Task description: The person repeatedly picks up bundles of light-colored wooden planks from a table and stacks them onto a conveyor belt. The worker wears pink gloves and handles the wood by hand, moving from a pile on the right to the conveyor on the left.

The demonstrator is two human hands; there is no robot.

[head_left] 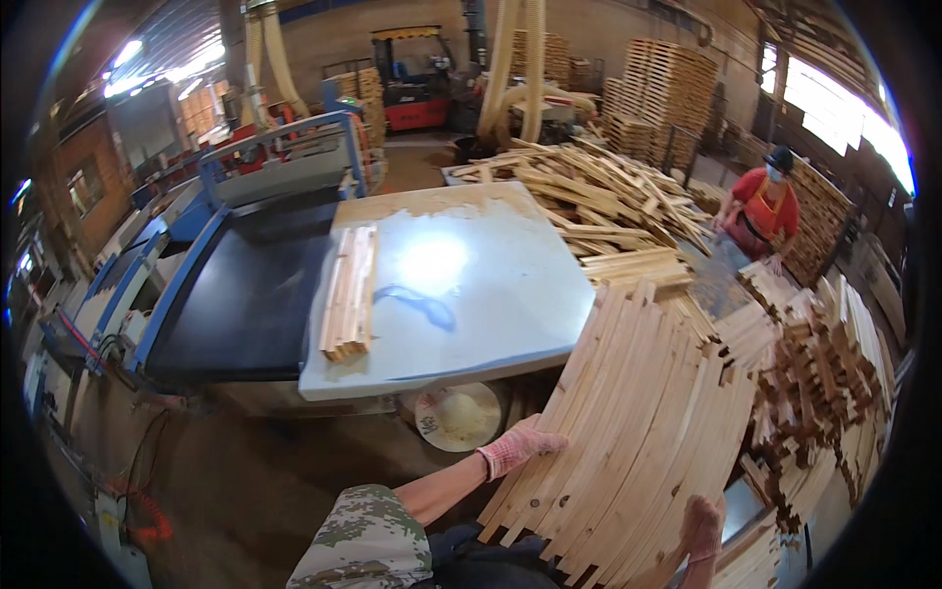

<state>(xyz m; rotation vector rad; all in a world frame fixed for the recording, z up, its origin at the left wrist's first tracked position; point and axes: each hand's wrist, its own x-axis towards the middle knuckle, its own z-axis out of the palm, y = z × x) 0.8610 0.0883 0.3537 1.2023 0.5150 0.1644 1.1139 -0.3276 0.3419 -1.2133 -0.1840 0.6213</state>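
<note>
Two gloved hands steady a broad fan of pale, thin wooden slats (638,432) at the lower right of the frame. My left hand (520,447), in a pink knit glove, lies flat against the fan's left edge, fingers together and pressed on the wood, which I judge keeps the slats from sliding sideways. My right hand (703,525) braces the fan's lower edge near the bottom of the frame; whether its fingers curl around the wood I cannot tell. The slats lean upward to the right, their far ends close to the grey-white metal counter (471,285) at centre. On that counter's left side lies a small neat stack of short wooden strips (349,292), well apart from both hands. A loose heap of offcuts (589,196) fills the upper centre, and another worker in a red top (760,206) stands at upper right.
</note>
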